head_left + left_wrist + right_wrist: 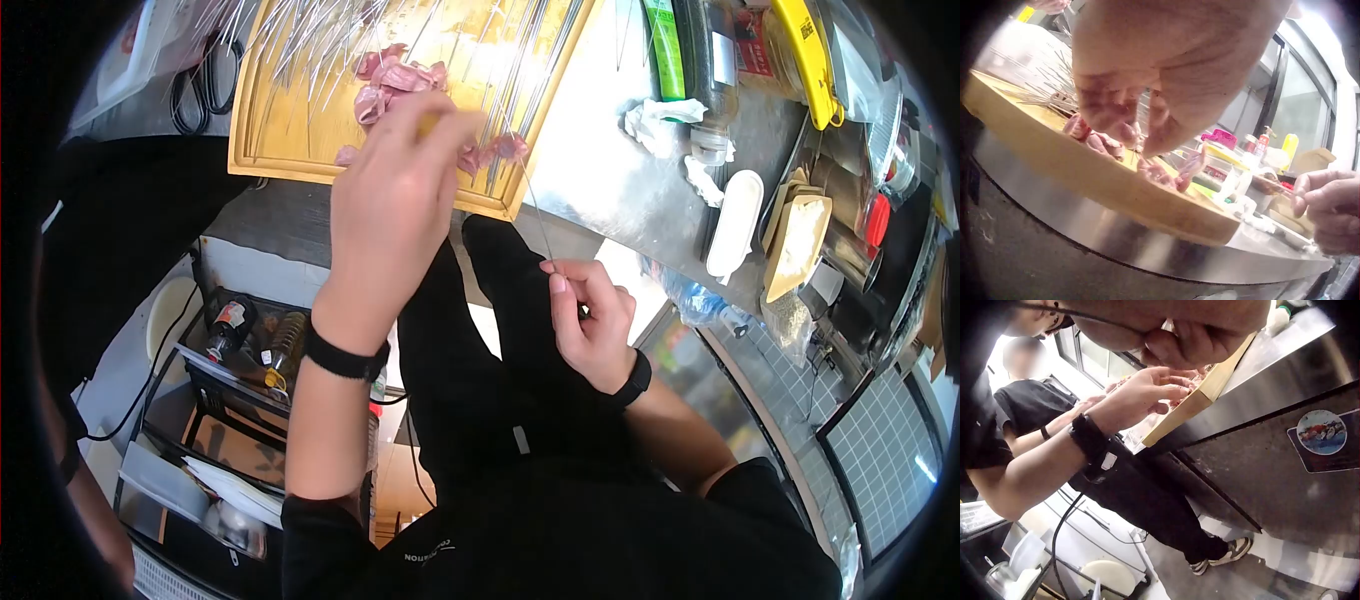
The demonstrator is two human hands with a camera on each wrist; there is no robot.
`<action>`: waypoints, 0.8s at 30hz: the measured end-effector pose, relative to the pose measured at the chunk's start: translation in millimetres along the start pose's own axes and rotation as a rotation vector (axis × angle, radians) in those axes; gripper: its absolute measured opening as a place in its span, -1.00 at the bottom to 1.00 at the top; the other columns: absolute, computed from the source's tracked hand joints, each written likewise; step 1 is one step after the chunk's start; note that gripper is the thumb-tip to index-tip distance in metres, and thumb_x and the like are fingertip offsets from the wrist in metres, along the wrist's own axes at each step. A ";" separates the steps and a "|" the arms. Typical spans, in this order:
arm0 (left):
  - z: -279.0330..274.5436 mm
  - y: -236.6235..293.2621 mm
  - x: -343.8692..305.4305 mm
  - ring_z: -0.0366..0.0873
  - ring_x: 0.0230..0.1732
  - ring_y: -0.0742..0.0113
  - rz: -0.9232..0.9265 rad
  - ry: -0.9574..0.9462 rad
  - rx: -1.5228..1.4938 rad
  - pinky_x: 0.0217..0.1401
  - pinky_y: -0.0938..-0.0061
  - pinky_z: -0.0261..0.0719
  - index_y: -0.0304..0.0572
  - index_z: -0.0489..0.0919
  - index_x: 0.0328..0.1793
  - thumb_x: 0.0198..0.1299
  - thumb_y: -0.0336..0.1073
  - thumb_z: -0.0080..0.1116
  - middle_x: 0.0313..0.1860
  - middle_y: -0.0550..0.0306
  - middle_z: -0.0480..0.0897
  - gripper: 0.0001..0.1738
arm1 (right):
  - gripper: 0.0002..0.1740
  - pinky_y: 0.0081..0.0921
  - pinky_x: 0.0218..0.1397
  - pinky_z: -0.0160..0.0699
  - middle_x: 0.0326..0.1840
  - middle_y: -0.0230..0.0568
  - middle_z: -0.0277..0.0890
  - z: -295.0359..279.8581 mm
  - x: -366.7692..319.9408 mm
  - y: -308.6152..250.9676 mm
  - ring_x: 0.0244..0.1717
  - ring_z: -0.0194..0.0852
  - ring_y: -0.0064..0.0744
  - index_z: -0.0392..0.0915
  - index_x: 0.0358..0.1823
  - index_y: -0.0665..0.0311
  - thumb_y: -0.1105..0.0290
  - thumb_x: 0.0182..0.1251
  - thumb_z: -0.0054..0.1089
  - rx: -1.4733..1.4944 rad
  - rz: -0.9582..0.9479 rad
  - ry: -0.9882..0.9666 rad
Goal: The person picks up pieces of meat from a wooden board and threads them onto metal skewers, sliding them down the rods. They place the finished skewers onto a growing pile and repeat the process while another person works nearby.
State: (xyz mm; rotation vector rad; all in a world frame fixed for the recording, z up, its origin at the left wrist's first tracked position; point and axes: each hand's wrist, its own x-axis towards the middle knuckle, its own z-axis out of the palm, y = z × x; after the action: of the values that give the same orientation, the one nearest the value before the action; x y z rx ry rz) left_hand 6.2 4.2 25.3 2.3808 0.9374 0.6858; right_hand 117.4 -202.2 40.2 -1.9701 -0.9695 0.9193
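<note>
In the head view my right hand (595,320) pinches the near end of a thin metal skewer (540,215) between thumb and forefinger. Pink raw meat pieces (495,153) are threaded at its far end, over the tray's near right corner. My left hand (390,205) is over the wooden tray (290,168), its fingers bent downward beside a small pile of raw meat (400,78). The left wrist view shows a gap between thumb and forefinger, with the thumb tip right at the threaded meat (1159,176) and loose pieces (1099,144) on the other side.
Many bare metal skewers (320,40) lie across the tray. On the steel counter (590,170) at right are crumpled tissue (660,122), a clear bottle (712,120) and a white oblong dish (735,222). Another person (1032,394) in black stands close on my left.
</note>
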 end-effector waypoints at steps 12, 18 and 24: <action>-7.2 1.4 -13.1 0.64 -0.27 0.21 -0.386 -0.061 -0.091 -0.23 0.37 0.58 -0.17 0.67 -0.11 0.16 -0.40 0.46 -0.30 0.13 0.65 -0.79 | -0.92 -0.59 -0.55 0.44 -0.46 -0.17 0.71 -2.1 5.9 -0.8 -0.66 0.60 -0.49 0.59 -0.09 0.39 0.61 0.44 0.18 -0.002 -0.034 0.054; -6.8 -2.8 -15.5 0.62 -0.19 0.10 -0.171 -0.019 0.188 -0.15 0.28 0.60 -0.15 0.66 -0.10 0.09 -0.40 0.48 -0.30 0.12 0.63 -0.74 | -0.92 -0.54 -0.54 0.48 -0.48 -0.18 0.69 -2.8 13.3 -4.0 -0.65 0.61 -0.44 0.61 -0.11 0.35 0.59 0.43 0.21 -0.025 -0.098 0.034; -12.6 -11.0 -24.0 0.61 -0.17 0.07 -0.204 -0.026 0.048 -0.10 0.26 0.60 -0.18 0.70 -0.12 0.08 -0.45 0.47 -0.26 0.10 0.66 -0.77 | -0.92 -0.39 -0.53 0.54 -0.57 -0.19 0.58 -2.5 16.2 -2.0 -0.61 0.63 -0.27 0.63 -0.15 0.26 0.52 0.37 0.26 -0.173 -0.198 -0.112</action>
State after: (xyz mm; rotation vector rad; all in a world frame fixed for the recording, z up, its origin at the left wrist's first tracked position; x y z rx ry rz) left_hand -22.0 -2.8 21.8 2.2877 1.1785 0.5586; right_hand 126.3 -188.4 38.6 -1.9372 -1.3213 0.8649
